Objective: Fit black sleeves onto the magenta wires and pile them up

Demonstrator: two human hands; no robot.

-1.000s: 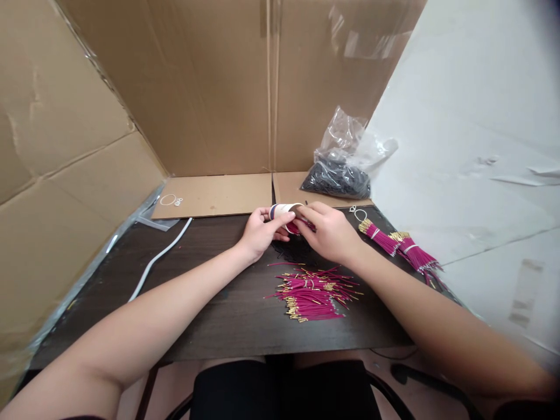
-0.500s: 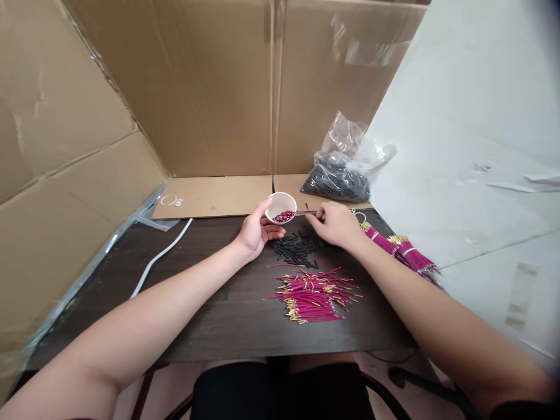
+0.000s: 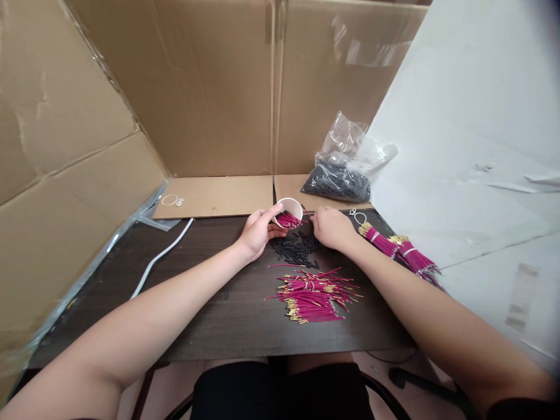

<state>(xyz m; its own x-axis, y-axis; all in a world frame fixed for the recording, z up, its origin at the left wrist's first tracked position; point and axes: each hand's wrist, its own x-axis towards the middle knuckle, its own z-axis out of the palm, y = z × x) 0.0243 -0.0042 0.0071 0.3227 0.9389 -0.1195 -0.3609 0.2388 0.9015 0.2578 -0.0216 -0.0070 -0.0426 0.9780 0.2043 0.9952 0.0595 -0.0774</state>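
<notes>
My left hand (image 3: 258,233) is wrapped round a white paper cup (image 3: 289,202), tilted with its mouth toward me and to the right. Inside the cup lie many short magenta wires (image 3: 289,220). Just right of the rim, my right hand (image 3: 333,226) is closed, thumb and finger pinching a thin magenta wire (image 3: 306,212); most of it is hidden or too small to make out. Below both hands is a loose pile of short black tubes (image 3: 295,249). Closer to me lies a heap of magenta wires with gold ends (image 3: 312,297), partly tied in a bundle.
A clear plastic bag of black tubes (image 3: 336,179) rests at the back right. Tied wire bundles (image 3: 409,254) lie at the table's right edge. Cardboard walls (image 3: 210,87) stand behind and left. A white cable (image 3: 164,254) crosses the left side.
The cup has moved slightly right and toward me, tipping further so its wires show lengthwise near the rim. My right hand has shifted a little, staying close to the cup.
</notes>
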